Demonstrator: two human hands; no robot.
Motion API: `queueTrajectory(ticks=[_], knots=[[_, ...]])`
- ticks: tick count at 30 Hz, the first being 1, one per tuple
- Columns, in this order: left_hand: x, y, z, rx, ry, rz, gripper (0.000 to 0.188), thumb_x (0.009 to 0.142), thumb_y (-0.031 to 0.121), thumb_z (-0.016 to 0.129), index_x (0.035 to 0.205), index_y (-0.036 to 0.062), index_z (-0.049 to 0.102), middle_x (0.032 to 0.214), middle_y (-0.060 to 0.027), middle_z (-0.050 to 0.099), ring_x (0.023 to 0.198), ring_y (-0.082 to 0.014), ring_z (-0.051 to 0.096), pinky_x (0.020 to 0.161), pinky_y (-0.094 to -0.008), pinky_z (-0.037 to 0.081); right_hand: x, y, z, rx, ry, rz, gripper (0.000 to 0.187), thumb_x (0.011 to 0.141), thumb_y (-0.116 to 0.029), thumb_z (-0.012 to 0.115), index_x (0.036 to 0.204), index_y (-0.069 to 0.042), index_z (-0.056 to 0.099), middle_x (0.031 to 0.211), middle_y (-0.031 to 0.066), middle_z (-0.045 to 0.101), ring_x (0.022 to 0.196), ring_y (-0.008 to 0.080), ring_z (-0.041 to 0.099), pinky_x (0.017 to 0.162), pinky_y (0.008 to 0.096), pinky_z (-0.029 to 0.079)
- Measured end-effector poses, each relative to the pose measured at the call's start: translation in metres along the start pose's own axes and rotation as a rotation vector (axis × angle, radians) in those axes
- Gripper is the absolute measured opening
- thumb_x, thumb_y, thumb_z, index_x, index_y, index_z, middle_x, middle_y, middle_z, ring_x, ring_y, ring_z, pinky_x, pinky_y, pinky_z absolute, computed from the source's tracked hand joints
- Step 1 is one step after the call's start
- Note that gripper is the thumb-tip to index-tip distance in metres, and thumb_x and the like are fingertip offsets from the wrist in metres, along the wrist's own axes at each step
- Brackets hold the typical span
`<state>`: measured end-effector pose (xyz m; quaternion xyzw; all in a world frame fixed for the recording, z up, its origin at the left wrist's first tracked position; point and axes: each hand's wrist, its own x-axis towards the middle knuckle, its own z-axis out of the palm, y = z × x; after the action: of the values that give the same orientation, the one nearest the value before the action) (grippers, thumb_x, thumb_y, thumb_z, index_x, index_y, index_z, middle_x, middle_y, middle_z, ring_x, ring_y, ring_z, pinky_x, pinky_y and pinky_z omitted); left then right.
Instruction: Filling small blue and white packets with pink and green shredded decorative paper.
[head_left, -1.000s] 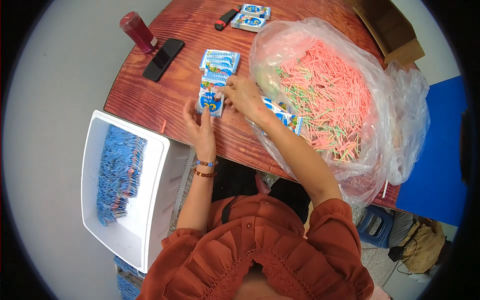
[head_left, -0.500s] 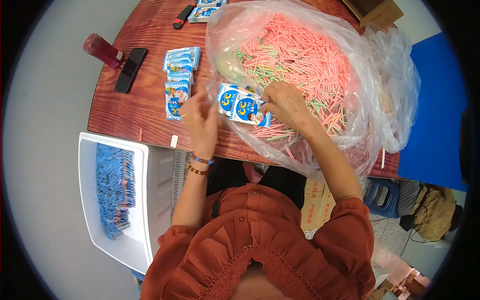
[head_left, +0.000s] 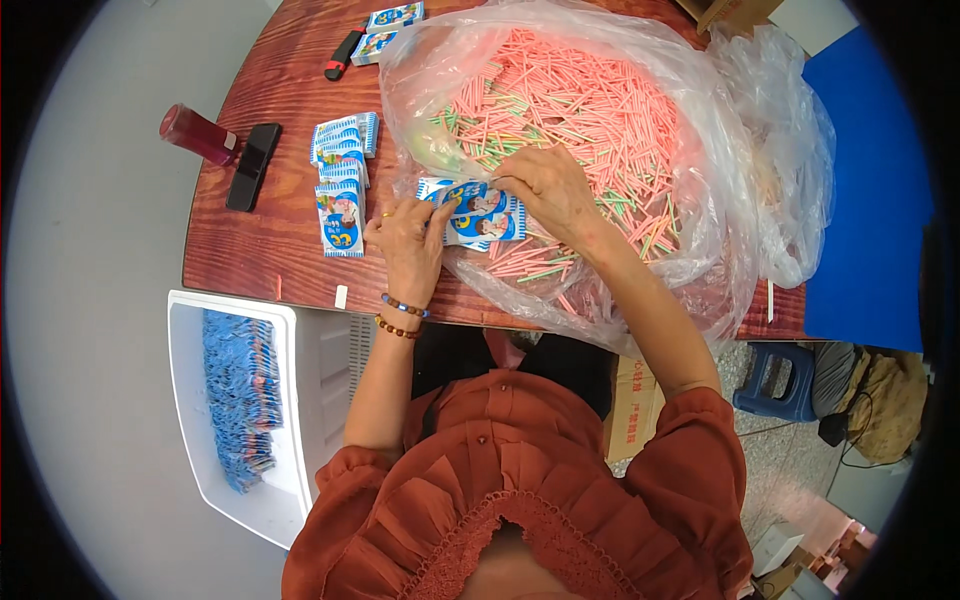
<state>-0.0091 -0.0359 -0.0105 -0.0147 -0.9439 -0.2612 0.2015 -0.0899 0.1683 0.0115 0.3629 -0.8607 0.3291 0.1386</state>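
Blue-and-white printed packets [head_left: 487,218] lie flat over the near left edge of a big clear plastic bag [head_left: 430,75]. My left hand [head_left: 408,248] is closed on their left end, thumb across the printed face. The fingertips of my right hand [head_left: 552,195] are pinched at the upper edge of the same packets; whether a small stick is also between them is hidden. Inside the bag is a heap of thin pink sticks [head_left: 610,110], with some green and yellow ones. Left of my left hand, a row of overlapping similar packets [head_left: 342,220] rests on the table.
On the red wood-grain table [head_left: 290,225] are a black phone [head_left: 254,167], a dark red bottle [head_left: 197,135], a red-and-black cutter [head_left: 344,55] and more packets [head_left: 375,46]. A white bin [head_left: 286,420] holding blue packets stands below left. A blue stool [head_left: 775,383] is at lower right.
My left hand has come from beside the packet row to the packets at my right hand. Those packets now show a different part of their print. My right fingertips have shifted to their upper edge.
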Motion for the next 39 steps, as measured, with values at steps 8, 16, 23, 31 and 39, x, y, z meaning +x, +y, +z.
queueTrajectory(ticks=[8, 16, 23, 31, 39], knots=[[0.017, 0.025, -0.01, -1.112, -0.026, -0.351, 0.017, 0.088, 0.01, 0.068, 0.104, 0.0035, 0.068, 0.092, -0.0023, 0.068, 0.087, -0.0117, 0.062, 0.076, -0.0271, 0.05, 0.017, -0.022, -0.025, 0.3, -0.138, 0.142, 0.012, 0.089, -0.016, 0.063, 0.092, -0.006, 0.067, 0.08, 0.0022, 0.065, 0.074, 0.0124, 0.061, 0.069, 0.0306, 0.046], [0.01, 0.042, -0.001, -1.555, 0.08, -0.568, 0.01, 0.093, 0.01, 0.064, 0.098, 0.0019, 0.066, 0.094, -0.0018, 0.068, 0.084, -0.005, 0.061, 0.073, -0.0203, 0.049, -0.004, -0.025, -0.007, 1.023, -0.054, 0.498, 0.01, 0.09, -0.006, 0.065, 0.096, 0.002, 0.066, 0.084, 0.0015, 0.067, 0.074, 0.0039, 0.06, 0.064, 0.0207, 0.049], [0.002, 0.05, 0.011, -1.494, 0.224, -0.533, 0.013, 0.093, 0.009, 0.063, 0.102, 0.0005, 0.066, 0.095, -0.0011, 0.067, 0.082, -0.0038, 0.058, 0.072, -0.0203, 0.047, -0.022, -0.02, 0.005, 1.051, -0.003, 0.538, 0.011, 0.091, -0.008, 0.065, 0.092, 0.004, 0.066, 0.08, 0.0009, 0.065, 0.07, 0.0026, 0.057, 0.059, 0.0199, 0.048], [0.004, 0.059, 0.01, -1.529, 0.216, -0.572, 0.015, 0.092, 0.007, 0.064, 0.106, 0.0007, 0.066, 0.097, -0.0022, 0.068, 0.083, -0.0056, 0.06, 0.073, -0.0215, 0.048, -0.021, -0.028, 0.004, 1.247, 0.162, 0.53, 0.006, 0.09, -0.005, 0.064, 0.094, -0.001, 0.065, 0.082, -0.0014, 0.062, 0.071, 0.0027, 0.057, 0.058, 0.0193, 0.047], [-0.003, 0.051, 0.017, -1.605, 0.203, -0.598, 0.017, 0.092, 0.006, 0.064, 0.108, 0.0001, 0.065, 0.098, -0.0032, 0.068, 0.084, -0.0069, 0.06, 0.072, -0.0227, 0.049, -0.023, -0.033, 0.002, 0.998, 0.148, 0.552, 0.011, 0.091, -0.01, 0.065, 0.084, -0.002, 0.065, 0.065, -0.0057, 0.052, 0.056, -0.0007, 0.044, 0.046, 0.0189, 0.033]])
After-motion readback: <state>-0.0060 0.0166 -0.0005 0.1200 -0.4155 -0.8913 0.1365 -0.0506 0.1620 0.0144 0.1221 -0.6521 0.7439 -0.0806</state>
